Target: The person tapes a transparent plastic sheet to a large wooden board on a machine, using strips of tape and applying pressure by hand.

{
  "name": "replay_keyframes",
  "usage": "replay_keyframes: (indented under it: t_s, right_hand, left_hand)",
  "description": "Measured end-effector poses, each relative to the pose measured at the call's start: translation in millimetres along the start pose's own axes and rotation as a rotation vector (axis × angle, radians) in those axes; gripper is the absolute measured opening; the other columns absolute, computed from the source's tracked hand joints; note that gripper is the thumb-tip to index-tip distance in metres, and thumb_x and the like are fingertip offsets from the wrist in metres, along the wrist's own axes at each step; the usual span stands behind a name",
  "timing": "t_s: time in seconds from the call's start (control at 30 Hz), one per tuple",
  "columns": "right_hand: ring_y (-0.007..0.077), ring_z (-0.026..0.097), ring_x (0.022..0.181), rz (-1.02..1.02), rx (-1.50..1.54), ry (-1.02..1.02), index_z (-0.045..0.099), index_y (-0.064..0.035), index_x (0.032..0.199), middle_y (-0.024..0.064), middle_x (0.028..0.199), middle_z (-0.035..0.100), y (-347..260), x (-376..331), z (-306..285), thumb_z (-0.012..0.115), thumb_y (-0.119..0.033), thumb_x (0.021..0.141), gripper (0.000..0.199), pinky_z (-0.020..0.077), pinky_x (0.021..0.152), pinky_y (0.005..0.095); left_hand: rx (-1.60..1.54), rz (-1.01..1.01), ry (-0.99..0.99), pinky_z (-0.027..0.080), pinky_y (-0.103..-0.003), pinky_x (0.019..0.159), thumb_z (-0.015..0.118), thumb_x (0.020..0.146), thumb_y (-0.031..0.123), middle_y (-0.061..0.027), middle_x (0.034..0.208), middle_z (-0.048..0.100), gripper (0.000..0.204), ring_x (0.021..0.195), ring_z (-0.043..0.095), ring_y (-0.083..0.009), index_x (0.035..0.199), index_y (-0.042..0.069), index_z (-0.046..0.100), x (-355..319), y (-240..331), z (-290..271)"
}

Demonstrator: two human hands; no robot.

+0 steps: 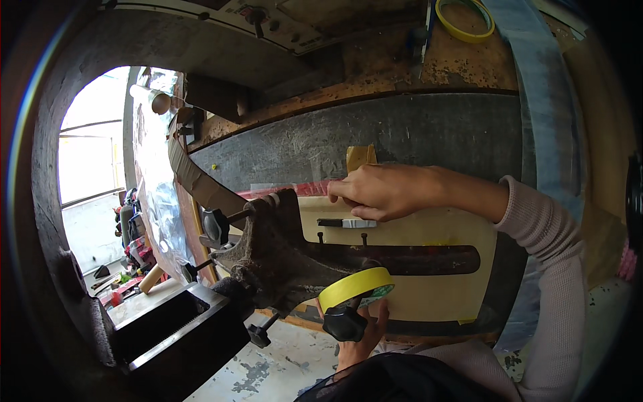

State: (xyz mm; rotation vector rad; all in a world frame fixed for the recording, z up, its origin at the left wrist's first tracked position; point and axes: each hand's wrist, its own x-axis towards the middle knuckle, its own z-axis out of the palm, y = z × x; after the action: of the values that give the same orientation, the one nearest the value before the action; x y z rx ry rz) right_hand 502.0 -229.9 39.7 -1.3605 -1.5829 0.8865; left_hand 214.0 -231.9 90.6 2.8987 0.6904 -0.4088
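Tape roll (355,287): you have it in your left hand (358,335), gripped from below near the worktop's near edge, just beside a black knob (344,324). Judging by its look, it is light and stiff enough at the ring; hold it by the rim, since the loose end will likely be sticky and flimsy. Your right hand (382,192) presses fingertips on the cream panel (415,234) by a red strip (284,191), grasping nothing. A rusty iron arm (315,258) crosses between your hands and stands in the way. A second tape roll (465,19) lies at the worktop's far edge, well apart.
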Motion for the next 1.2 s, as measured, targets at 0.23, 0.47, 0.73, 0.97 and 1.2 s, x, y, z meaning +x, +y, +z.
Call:
replay_keyframes:
  t_s: [0.23,0.47,0.73,0.97,1.2]
  right_hand:
    - [0.0381,0.064,0.083,0.007,-0.002,-0.004,0.05,0.0021,0.103,0.0214,0.081,0.063,0.0,-0.2,-0.1,0.061,-0.009,0.078,0.029,0.0497,0.076,0.0444]
    - [0.0381,0.064,0.082,-0.015,-0.004,0.004,0.05,0.0019,0.103,0.0213,0.082,0.063,1.6,-0.5,0.2,0.062,-0.01,0.078,0.029,0.0496,0.074,0.0448]
    - [0.0372,0.064,0.082,-0.01,0.006,0.012,0.05,0.0018,0.101,0.0208,0.081,0.063,2.4,-1.0,1.2,0.063,-0.01,0.078,0.029,0.0494,0.073,0.0449]
    - [0.0369,0.064,0.082,-0.036,-0.007,0.019,0.05,0.0023,0.1,0.0207,0.08,0.063,4.1,-0.8,1.4,0.062,-0.009,0.077,0.028,0.0498,0.073,0.0443]
    - [0.0369,0.064,0.082,-0.036,-0.006,0.019,0.052,0.0035,0.101,0.0213,0.082,0.063,3.2,-0.8,0.7,0.062,-0.009,0.076,0.03,0.0504,0.074,0.0434]
  left_hand:
    - [-0.113,-0.085,-0.048,0.017,-0.066,0.099,0.068,0.078,0.036,-0.0255,0.129,0.04,0.057,0.124,0.033,-0.0446,0.123,0.004,0.053,-2.0,0.0,2.1]
    - [-0.029,-0.005,0.046,0.018,-0.065,0.101,0.068,0.079,0.034,-0.026,0.128,0.042,0.055,0.124,0.035,-0.0444,0.123,0.003,0.053,-5.2,-4.9,9.2]
    - [-0.146,-0.04,0.094,0.029,-0.061,0.1,0.07,0.078,0.025,-0.0177,0.102,0.059,0.037,0.094,0.057,-0.0368,0.106,0.003,0.062,7.3,3.0,-6.1]
    - [-0.211,-0.152,-0.077,0.02,-0.062,0.102,0.069,0.078,0.032,-0.0257,0.125,0.044,0.058,0.123,0.037,-0.0448,0.125,0.003,0.051,-7.0,-5.3,7.9]
    - [-0.236,0.019,0.175,0.053,-0.038,0.066,0.07,0.077,0.015,-0.018,0.089,0.066,0.028,0.074,0.066,-0.0329,0.099,-0.002,0.064,14.1,5.5,-9.8]
